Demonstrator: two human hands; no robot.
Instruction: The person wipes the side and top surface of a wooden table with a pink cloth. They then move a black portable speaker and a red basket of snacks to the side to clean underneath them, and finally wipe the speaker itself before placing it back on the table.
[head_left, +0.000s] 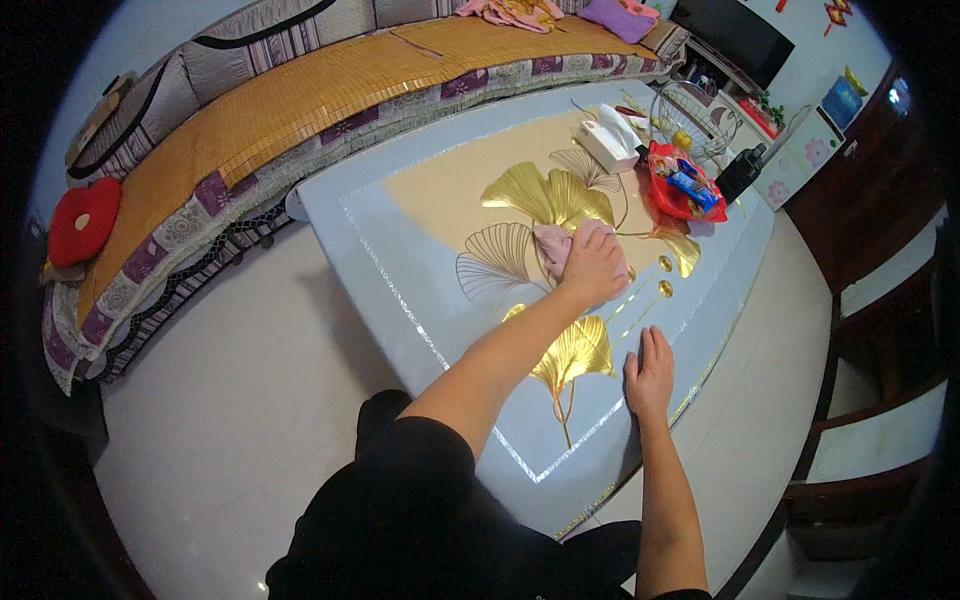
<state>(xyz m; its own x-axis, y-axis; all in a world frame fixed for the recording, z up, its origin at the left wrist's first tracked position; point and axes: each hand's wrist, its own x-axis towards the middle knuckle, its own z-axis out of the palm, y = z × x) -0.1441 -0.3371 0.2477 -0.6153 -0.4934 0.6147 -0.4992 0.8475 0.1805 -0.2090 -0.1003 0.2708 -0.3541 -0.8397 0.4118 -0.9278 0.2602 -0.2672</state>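
Observation:
My left hand (598, 259) presses a crumpled pink cloth (553, 247) onto the table, its fingers bent over the fabric. Under the cloth lies a blue-grey and beige tablecloth (420, 277) printed with gold ginkgo leaves. Part of the print is hidden by my hand and forearm. Close to the table's right edge, my right hand (651, 375) rests palm down on the tablecloth with nothing in it, the thumb a little apart from the straight fingers.
Toward the far right of the table stand a white tissue box (609, 142), a red tray (679, 199) of wrapped snacks, a wire basket (697, 120) and a black bottle (741, 174). A long sofa (337, 90) with a woven mat runs along the left, bearing a red cushion (84, 221).

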